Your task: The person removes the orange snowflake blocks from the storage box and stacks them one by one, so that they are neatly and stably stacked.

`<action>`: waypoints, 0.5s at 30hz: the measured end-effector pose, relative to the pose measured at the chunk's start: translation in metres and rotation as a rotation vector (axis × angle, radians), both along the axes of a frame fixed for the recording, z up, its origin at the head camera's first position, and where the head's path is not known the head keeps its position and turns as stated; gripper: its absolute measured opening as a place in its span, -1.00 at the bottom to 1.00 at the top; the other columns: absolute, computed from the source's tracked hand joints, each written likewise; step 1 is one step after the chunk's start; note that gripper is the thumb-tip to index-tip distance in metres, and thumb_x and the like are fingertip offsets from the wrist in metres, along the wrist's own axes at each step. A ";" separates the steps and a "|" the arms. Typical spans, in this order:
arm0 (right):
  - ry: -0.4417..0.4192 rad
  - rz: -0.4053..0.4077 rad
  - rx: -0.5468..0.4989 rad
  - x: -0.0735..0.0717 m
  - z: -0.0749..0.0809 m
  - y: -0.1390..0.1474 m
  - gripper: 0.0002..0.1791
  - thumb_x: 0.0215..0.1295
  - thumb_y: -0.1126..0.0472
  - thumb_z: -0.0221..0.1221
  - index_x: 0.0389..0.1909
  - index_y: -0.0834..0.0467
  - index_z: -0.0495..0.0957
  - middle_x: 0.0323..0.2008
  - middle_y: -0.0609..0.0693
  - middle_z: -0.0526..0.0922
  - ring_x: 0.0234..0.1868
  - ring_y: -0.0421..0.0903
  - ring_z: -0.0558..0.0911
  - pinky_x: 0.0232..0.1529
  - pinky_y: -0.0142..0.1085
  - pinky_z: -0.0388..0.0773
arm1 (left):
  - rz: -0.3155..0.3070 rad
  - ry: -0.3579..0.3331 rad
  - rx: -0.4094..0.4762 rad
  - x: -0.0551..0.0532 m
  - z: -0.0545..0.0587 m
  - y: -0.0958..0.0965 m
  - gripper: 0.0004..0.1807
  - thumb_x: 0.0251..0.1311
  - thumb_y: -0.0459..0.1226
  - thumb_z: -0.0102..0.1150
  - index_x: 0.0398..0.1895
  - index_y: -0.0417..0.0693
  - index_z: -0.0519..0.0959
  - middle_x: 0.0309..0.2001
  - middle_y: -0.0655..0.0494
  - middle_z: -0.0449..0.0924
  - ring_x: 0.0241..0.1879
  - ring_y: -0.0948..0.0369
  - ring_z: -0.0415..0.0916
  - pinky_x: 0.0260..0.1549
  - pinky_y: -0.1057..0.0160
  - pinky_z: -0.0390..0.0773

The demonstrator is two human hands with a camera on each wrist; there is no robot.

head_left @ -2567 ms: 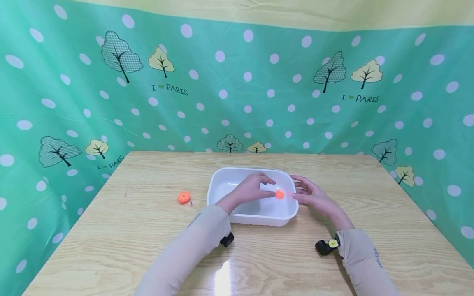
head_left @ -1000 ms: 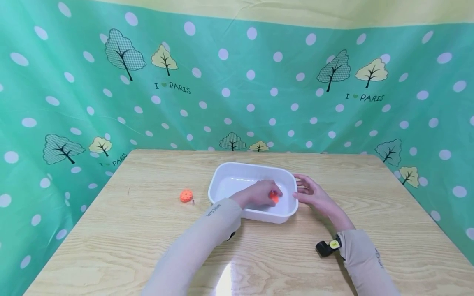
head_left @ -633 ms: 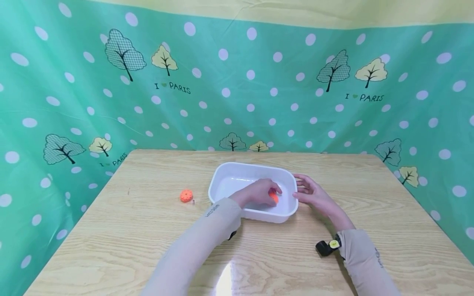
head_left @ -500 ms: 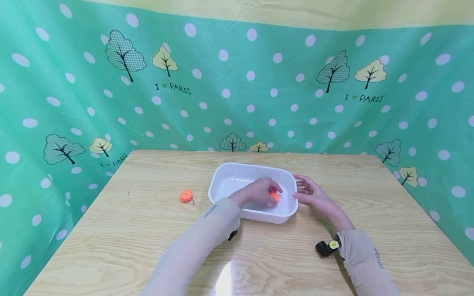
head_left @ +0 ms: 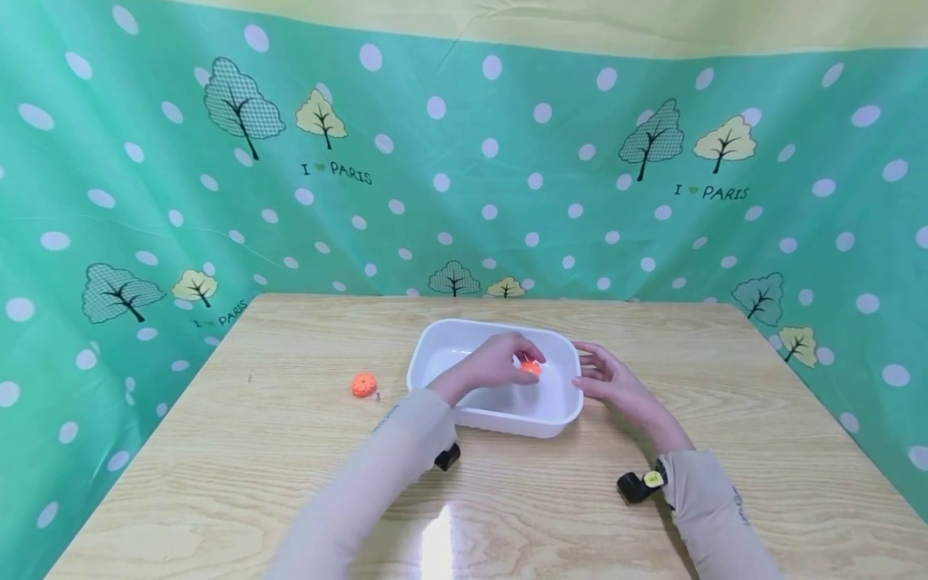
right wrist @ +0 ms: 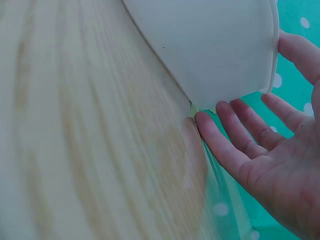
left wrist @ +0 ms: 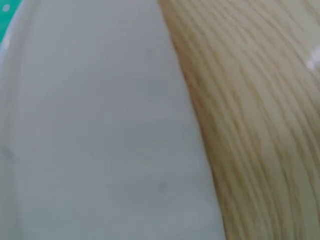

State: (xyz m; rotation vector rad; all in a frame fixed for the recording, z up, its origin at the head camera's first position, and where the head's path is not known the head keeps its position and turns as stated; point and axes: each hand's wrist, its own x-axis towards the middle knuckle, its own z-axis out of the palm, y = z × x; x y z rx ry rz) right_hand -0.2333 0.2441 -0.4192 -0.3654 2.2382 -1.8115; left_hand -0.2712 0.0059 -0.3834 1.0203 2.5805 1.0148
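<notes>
A white rectangular tub (head_left: 507, 422) stands on the table. My left hand (head_left: 496, 362) hangs over its right half and pinches a small orange scalloped piece (head_left: 531, 367) between thumb and fingertips; the fingers partly cover it. At the tub's right end, my right hand (head_left: 612, 383) rests its fingers against the outside wall. In the right wrist view those fingers (right wrist: 225, 147) are extended, touching the tub (right wrist: 220, 50) near its edge. The left wrist view shows only the tub's outer wall (left wrist: 110, 130) and wood; the left fingers are out of it.
Left of the tub lies an orange round piece (head_left: 363, 384) with a notched edge and small holes. A tiny object (head_left: 377, 396), too small to identify, is beside it. The wooden table (head_left: 290, 451) ends at a green dotted curtain (head_left: 464, 161).
My left hand reached down into the tub, took the orange scalloped piece between its fingers, and has now risen with it slightly up and left. My right hand has stayed at the tub's end.
</notes>
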 end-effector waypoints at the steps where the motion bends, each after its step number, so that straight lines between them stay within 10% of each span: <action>1: 0.002 -0.002 0.001 0.000 0.000 0.000 -0.24 0.14 0.21 0.20 0.33 0.13 0.06 0.12 0.27 0.28 -0.02 -0.13 0.48 -0.06 -0.23 0.52 | 0.002 0.007 0.009 0.000 0.002 -0.003 -0.70 -0.02 -0.23 0.31 -0.15 -0.03 0.59 -0.23 0.21 0.54 -0.24 0.34 0.43 -0.19 0.43 0.42; 15: 0.004 0.008 -0.004 0.001 0.001 0.000 -0.25 0.15 0.24 0.19 0.33 0.15 0.05 0.13 0.32 0.25 -0.03 -0.16 0.48 -0.09 -0.26 0.53 | 0.067 0.060 0.032 0.005 0.016 -0.046 -0.74 0.00 -0.19 0.28 -0.19 0.02 0.61 -0.26 0.23 0.48 -0.26 0.32 0.42 -0.17 0.34 0.44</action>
